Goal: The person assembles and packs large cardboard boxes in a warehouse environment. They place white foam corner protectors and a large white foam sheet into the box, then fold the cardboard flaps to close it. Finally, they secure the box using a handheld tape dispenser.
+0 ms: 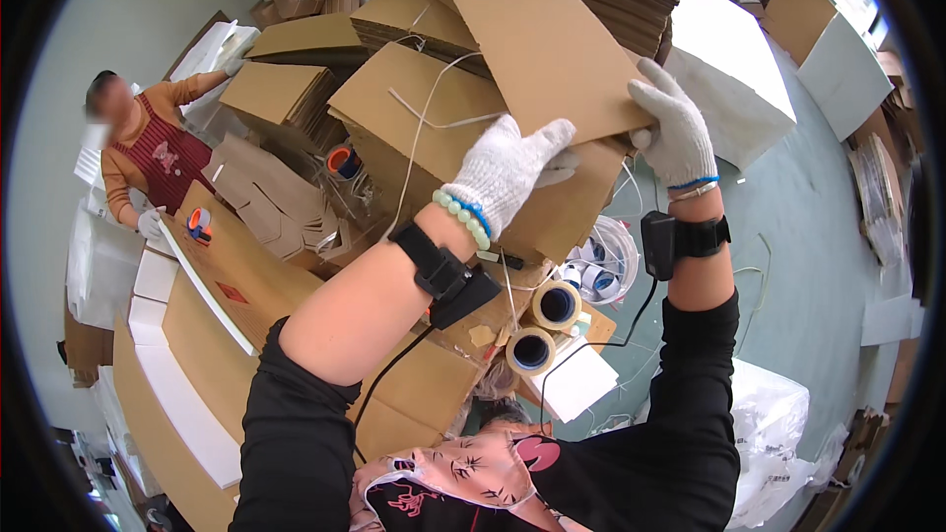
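A long flat cardboard sheet (547, 39) slants up and away from me above stacked cardboard. Gloved in white, my left hand (507, 172) grips its near edge, with the fingertips partly hidden. At the sheet's right corner my right hand (675, 128), also gloved, pinches it between thumb and fingers. Just beneath and to the left lies a stack of folded cardboard (404, 89), with a loose white strap (422, 128) trailing over it.
Two tape rolls (557, 305) and a clear bucket of rolls (601, 261) stand below my hands. A large white block (729, 79) is at right. At left, a co-worker in a red apron (168, 153) touches a cardboard panel (256, 281) bearing a tape dispenser (199, 225).
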A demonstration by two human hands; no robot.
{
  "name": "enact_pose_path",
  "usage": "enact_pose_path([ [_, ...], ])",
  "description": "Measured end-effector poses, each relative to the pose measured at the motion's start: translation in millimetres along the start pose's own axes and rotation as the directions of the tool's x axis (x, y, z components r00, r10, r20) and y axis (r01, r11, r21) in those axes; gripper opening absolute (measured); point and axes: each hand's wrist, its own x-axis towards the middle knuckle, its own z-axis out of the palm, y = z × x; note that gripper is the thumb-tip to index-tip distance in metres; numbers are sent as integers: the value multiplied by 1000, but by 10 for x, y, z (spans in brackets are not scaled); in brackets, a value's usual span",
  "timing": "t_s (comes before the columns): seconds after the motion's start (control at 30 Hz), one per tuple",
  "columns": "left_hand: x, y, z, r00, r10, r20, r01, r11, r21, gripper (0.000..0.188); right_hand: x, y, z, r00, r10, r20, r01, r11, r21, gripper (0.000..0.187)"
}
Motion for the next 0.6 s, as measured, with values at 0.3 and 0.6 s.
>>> enact_pose_path([
  [0.3, -1615, 33, -811, 999, 34, 15, -37, 965, 259, 62, -1526, -265, 195, 883, -415, 221, 458, 652, -604, 46],
  [0.6, -4560, 801, -1818, 709, 598, -373, -632, 774, 40, 92, -3038, -393, 68, 614, -569, 547, 586, -134, -799, 35],
])
